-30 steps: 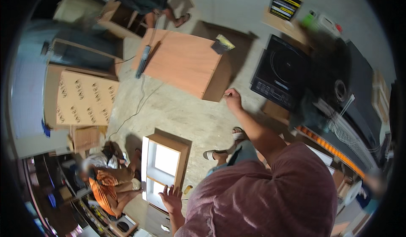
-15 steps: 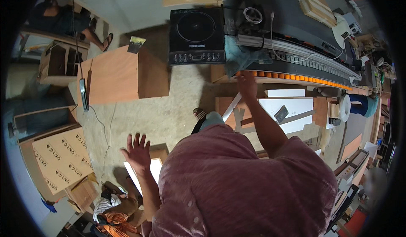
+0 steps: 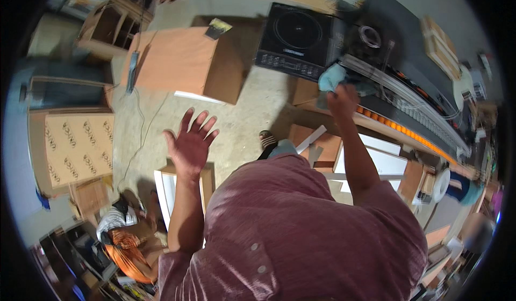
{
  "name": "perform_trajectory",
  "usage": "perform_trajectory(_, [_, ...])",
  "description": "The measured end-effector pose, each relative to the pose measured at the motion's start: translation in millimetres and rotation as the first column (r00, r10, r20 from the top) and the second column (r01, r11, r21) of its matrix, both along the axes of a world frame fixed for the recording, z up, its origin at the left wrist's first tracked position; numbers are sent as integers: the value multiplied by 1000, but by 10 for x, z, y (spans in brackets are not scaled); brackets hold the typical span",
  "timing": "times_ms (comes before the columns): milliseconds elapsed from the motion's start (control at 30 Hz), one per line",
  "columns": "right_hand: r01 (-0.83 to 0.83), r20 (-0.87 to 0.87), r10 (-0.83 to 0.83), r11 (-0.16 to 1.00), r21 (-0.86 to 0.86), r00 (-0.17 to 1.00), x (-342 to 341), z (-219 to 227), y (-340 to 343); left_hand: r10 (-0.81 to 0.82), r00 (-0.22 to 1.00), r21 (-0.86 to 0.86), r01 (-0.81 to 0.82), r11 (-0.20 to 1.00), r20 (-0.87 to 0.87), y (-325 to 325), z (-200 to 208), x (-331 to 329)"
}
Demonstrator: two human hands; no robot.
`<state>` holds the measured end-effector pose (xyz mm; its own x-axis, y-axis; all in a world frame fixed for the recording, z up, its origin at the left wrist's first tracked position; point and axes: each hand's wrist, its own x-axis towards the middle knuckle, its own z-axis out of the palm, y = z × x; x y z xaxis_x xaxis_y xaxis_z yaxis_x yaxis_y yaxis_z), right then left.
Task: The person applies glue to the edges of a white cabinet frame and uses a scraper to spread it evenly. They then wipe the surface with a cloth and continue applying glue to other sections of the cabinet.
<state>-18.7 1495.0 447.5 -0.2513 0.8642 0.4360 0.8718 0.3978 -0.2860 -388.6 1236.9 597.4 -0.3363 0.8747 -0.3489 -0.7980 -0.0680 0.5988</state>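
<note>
My left hand (image 3: 191, 145) is held in the air over the floor, palm showing and fingers spread, with nothing in it. Below that wrist stands an open-topped wooden box with white sides (image 3: 166, 191). My right hand (image 3: 344, 101) reaches to the near edge of a long dark bench-like machine. Its fingers are curled in on a pale blue cloth (image 3: 332, 77), which bunches up just beyond them. Motion blur partly hides the fingertips. Immediately left of the cloth lies a black induction cooker (image 3: 295, 35) with a round heating zone.
A plywood cabinet (image 3: 172, 59) stands on the floor ahead. Orange blocks (image 3: 395, 126) line the machine's near edge; white panels (image 3: 371, 158) lie below it. A cable (image 3: 141, 134) crosses the floor. People are nearby: one in orange (image 3: 129, 252) at lower left, another at far right.
The whole view has swung, shifting the surroundings rightward at the top. My left hand has risen and moved forward. My right hand has come up to the cloth, which now looks bunched and partly lifted.
</note>
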Motion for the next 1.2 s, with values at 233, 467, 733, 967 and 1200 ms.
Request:
perform_trajectory(233, [-327,-574,174,929,-175,800,-380,912,-747,77,997,-10,-77,997,2,-34,62,28])
perform_trajectory(467, [-785,-891,223,586,-202,396,-1373,1523,-1043,91,995,79,-88,993,-31,14,139,101])
perform_trajectory(733, [-886,-854,412,448,-115,319,-3225,1283,-1680,388,884,213,-339,916,-262,-170,125,345])
perform_trajectory(967, [-921,-768,508,222,-321,391,-3924,786,-2262,634,770,83,-629,773,-70,-885,2,237])
perform_trajectory(1200, [-935,-663,701,15,-354,262,-4184,493,-3032,832,544,16,-838,546,108,-1477,-431,165])
